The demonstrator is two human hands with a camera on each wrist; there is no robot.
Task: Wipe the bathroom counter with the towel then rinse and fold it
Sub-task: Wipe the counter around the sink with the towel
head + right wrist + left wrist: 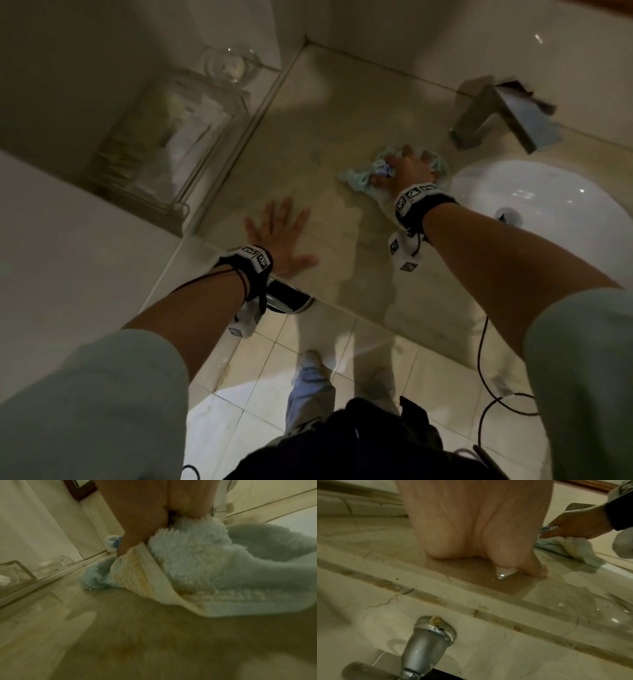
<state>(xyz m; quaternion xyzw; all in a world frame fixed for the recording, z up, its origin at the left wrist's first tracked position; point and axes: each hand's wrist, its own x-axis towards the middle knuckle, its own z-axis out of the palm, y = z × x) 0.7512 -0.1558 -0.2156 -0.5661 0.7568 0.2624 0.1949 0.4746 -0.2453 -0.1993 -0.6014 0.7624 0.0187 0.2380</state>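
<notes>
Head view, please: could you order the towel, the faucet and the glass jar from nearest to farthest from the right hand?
1. Towel: under the right hand, on the counter.
2. Faucet: just beyond, behind the sink.
3. Glass jar: far left, in the back corner.

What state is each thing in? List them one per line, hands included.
Pale blue fluffy towel: bunched up, pressed on the counter under the right hand.
Beige marble counter: wet in patches.
Right hand: grips the towel.
Left hand: flat on the counter, fingers spread.
White oval sink basin: no water seen running into it.
Square metal faucet: no water flowing from it.
Clear glass lidded jar: lid on.
</notes>
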